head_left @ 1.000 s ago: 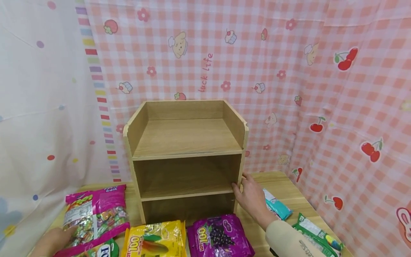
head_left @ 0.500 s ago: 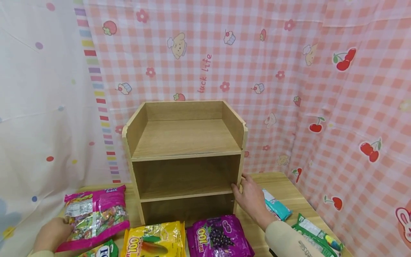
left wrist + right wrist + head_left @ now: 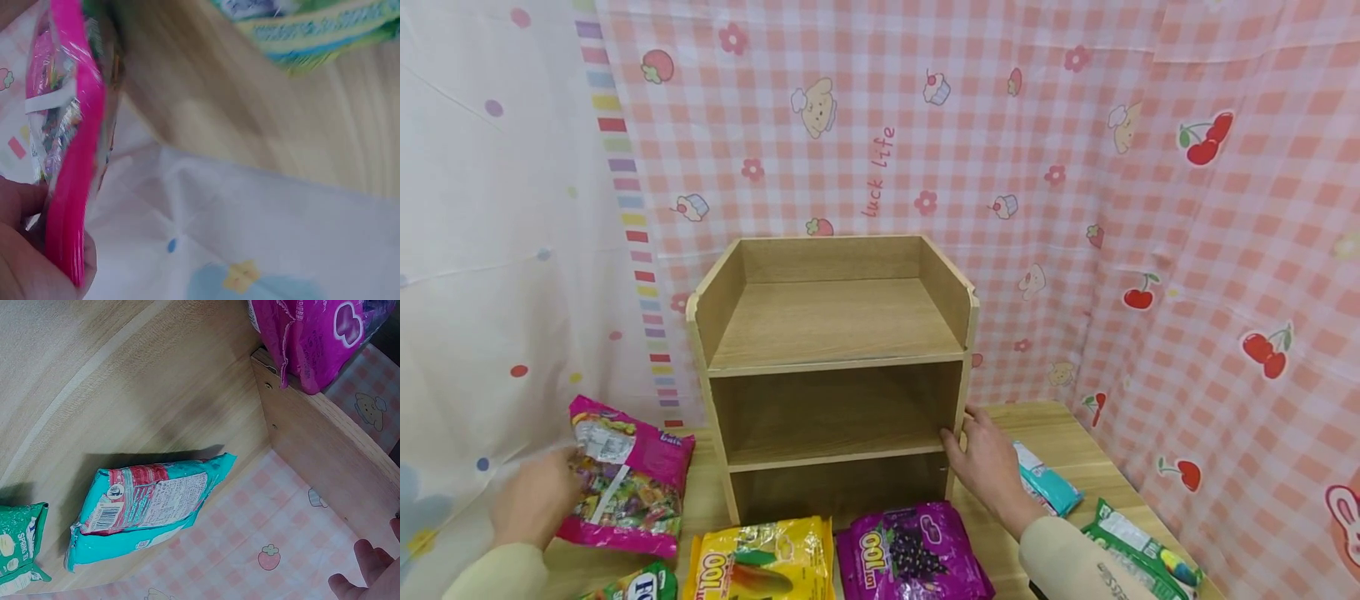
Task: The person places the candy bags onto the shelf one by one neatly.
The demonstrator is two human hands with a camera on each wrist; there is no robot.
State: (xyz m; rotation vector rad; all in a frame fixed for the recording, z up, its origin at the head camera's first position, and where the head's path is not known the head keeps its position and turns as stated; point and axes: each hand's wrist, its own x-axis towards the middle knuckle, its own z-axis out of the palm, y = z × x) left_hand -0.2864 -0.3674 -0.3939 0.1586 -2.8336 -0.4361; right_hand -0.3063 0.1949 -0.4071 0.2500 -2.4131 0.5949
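Observation:
My left hand [image 3: 535,496], blurred in the head view, grips the left edge of a pink, partly clear bag of wrapped candies [image 3: 628,483]. The bag is tilted up at the left of the shelf. In the left wrist view, thumb and fingers pinch the bag's pink side seam [image 3: 90,119]. My right hand [image 3: 992,467] holds the right side panel of a small wooden shelf [image 3: 842,317], thumb at its front edge and fingers on the outer face. Only some fingertips [image 3: 369,559] of that hand show in the right wrist view, by the panel.
In front of the shelf lie a yellow mango candy bag [image 3: 767,558] and a purple grape candy bag [image 3: 910,550]. A green bag [image 3: 647,583] is at lower left. To the right are a teal packet [image 3: 1048,483] and another green bag [image 3: 1138,546]. Patterned curtains [image 3: 865,125] surround the table.
My left hand has taken hold of the pink candy bag and raised and turned it, its left side now higher. The right hand has stayed on the shelf panel.

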